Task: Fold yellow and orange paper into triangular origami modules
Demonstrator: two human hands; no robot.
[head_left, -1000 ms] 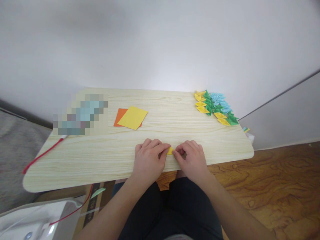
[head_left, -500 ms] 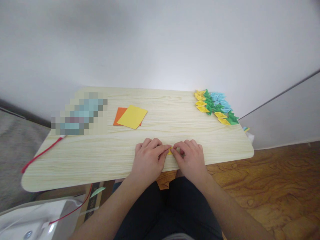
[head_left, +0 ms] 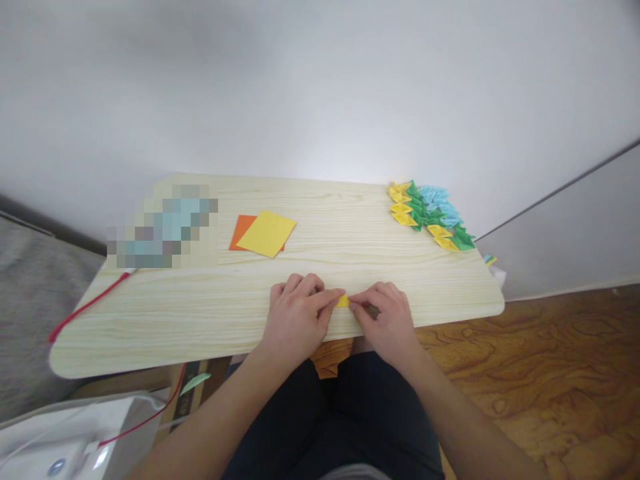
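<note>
Near the table's front edge, a small folded piece of yellow paper (head_left: 343,302) is pinched between my two hands. My left hand (head_left: 301,313) grips its left end with thumb and index finger, the other fingers curled on the tabletop. On the right end, the thumb and index fingertips of my right hand (head_left: 386,313) close on the paper. Fingertips cover part of it, so its exact folds cannot be made out. Beyond my left hand lie a yellow paper square (head_left: 267,233) and, partly under it, an orange paper square (head_left: 240,233).
Several folded paper pieces in yellow (head_left: 401,208), green (head_left: 417,207) and light blue (head_left: 440,203) sit at the table's (head_left: 330,207) back right. A blurred-out item (head_left: 173,227) with a red cable (head_left: 90,305) lies at the left. A white wall (head_left: 320,87) rises behind.
My right hand's fingertips have shifted slightly right along the paper, so more yellow shows between my hands. My left hand has hardly moved. The view has shifted slightly.
</note>
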